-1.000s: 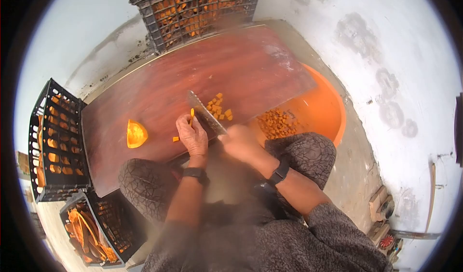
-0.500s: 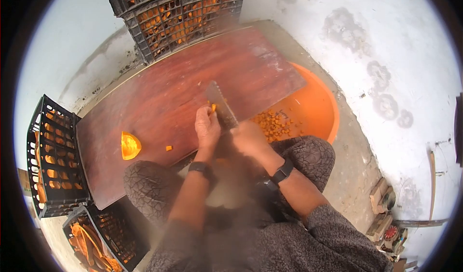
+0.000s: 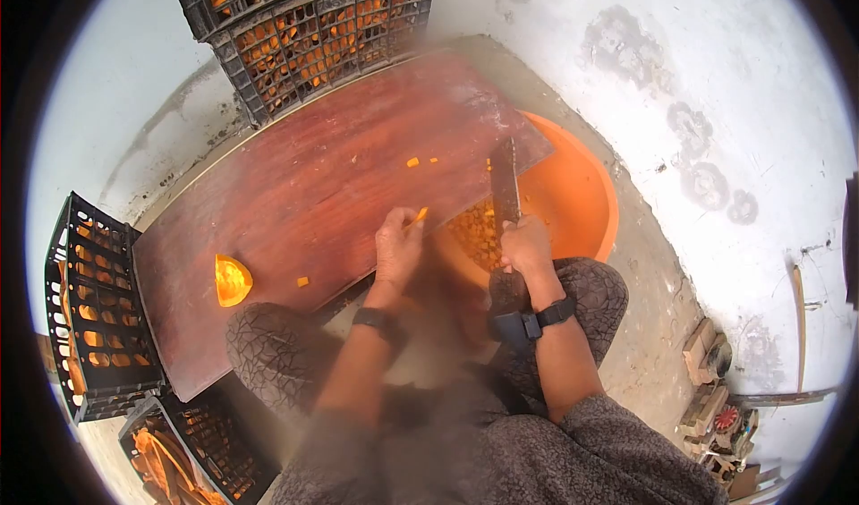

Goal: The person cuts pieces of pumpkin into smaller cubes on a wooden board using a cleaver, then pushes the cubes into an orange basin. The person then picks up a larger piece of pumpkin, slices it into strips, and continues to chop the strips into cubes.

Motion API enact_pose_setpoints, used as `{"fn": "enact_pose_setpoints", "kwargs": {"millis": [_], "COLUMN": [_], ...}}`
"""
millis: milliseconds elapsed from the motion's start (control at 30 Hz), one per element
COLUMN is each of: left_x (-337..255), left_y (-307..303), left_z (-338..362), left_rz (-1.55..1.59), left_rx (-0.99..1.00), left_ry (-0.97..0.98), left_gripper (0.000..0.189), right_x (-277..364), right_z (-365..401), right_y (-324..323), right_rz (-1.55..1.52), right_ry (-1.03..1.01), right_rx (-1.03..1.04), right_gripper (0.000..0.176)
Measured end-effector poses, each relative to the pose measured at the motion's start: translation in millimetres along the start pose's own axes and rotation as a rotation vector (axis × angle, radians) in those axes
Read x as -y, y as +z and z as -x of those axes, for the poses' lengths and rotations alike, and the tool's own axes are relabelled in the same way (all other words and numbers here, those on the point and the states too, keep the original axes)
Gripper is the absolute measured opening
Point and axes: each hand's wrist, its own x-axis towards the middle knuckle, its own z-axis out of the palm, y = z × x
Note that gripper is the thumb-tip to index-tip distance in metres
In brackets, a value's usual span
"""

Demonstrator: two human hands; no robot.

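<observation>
My left hand (image 3: 399, 247) is closed round a small orange piece (image 3: 418, 218) at the near edge of the red board (image 3: 295, 183). In my right hand (image 3: 526, 245) is the handle of a long knife (image 3: 505, 178), its blade pointing away over the board's right end and the orange basin (image 3: 586, 183). Many small orange cubes (image 3: 474, 232) lie in the basin, partly under the board. A pumpkin wedge (image 3: 233, 280) and a single cube (image 3: 302, 281) rest on the board's left part. Small bits (image 3: 412, 162) lie farther back.
Stacked black crates (image 3: 322, 40) with orange pieces stand behind the board. Another crate (image 3: 103, 299) is at the left, and a lower one (image 3: 210, 433) holds orange strips. Wooden blocks (image 3: 702, 353) lie by the white wall (image 3: 716, 102) at the right.
My right hand and the knife have moved right, away from my left hand, towards the basin. My left hand has shifted slightly right and nearer. Small bits now show on the board.
</observation>
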Motion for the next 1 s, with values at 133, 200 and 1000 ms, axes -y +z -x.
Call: {"fn": "enact_pose_setpoints", "kwargs": {"millis": [133, 200, 1000], "left_x": [-7.6, -2.2, 19.6], "left_y": [-6.9, -8.9, -102.8], "left_z": [2.3, 3.4, 51.6], "left_rz": [0.133, 0.115, -0.489], "left_rx": [0.017, -0.023, -0.347], "left_ry": [-0.139, -0.086, 0.02], "left_gripper": [0.008, 0.008, 0.011], "right_x": [17.4, 27.2, 88.8], "right_z": [11.6, 19.8, 96.0], "right_y": [-11.0, -14.5, 74.5], "right_rz": [-0.002, -0.096, 0.276], "right_ry": [0.073, 0.096, -0.712], "right_rx": [-0.05, -0.002, 0.41], "right_gripper": [0.026, 0.02, 0.03]}}
